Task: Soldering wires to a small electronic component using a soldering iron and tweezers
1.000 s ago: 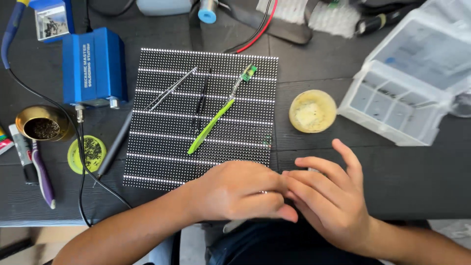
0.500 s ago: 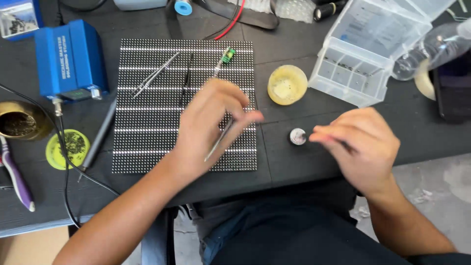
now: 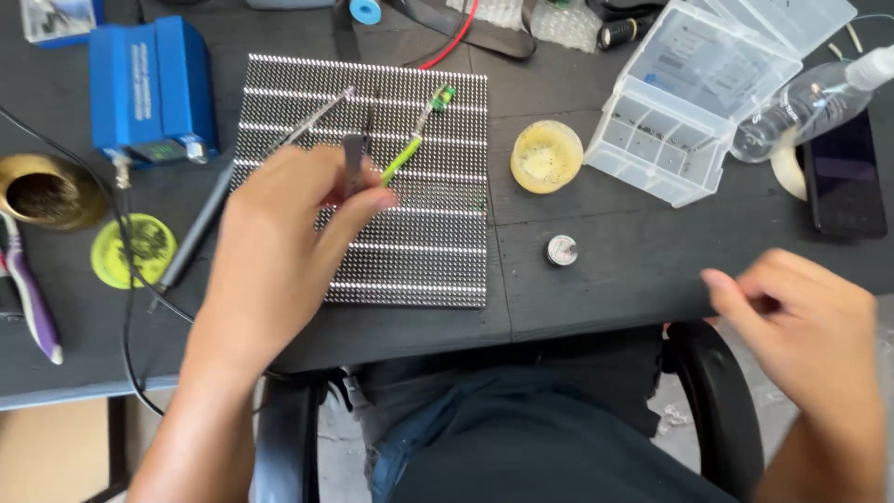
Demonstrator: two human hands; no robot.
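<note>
Left hand (image 3: 284,247) over the dotted panel (image 3: 410,251), fingers (image 3: 358,200) curled and pinched near a dark slim tool (image 3: 354,154); blurred, so cannot tell whether gripped or only touched. Green-handled brush (image 3: 405,154) lying slantwise on the panel just beside those fingertips, small green head toward the far edge. Metal tweezers (image 3: 317,116) resting on the panel's upper left part, partly hidden by the hand. Right hand (image 3: 805,326) off the near edge of the desk (image 3: 596,298), fingers loosely bent, holding nothing that shows.

Between the hands, a small round silver tin (image 3: 562,250) alone on the dark desk. Farther back, a round yellowish pot (image 3: 547,156) just right of the panel. Beside that, a clear plastic compartment box (image 3: 670,140), lid open, tiny parts in the cells. Right of the box, a clear plastic bottle (image 3: 801,107) lying on its side, then a dark phone (image 3: 843,172) flat on the desk.

Left of the panel, a grey pen-shaped iron (image 3: 200,228) with a black cord, a blue box-shaped unit (image 3: 149,88) with a pale label on top, a brass-coloured cup (image 3: 47,191) of dark wool, a flat round yellow-green tin (image 3: 132,250) and purple-handled pliers (image 3: 33,298). Red wire (image 3: 456,37) and a blue tape roll (image 3: 365,11) at the far edge.
</note>
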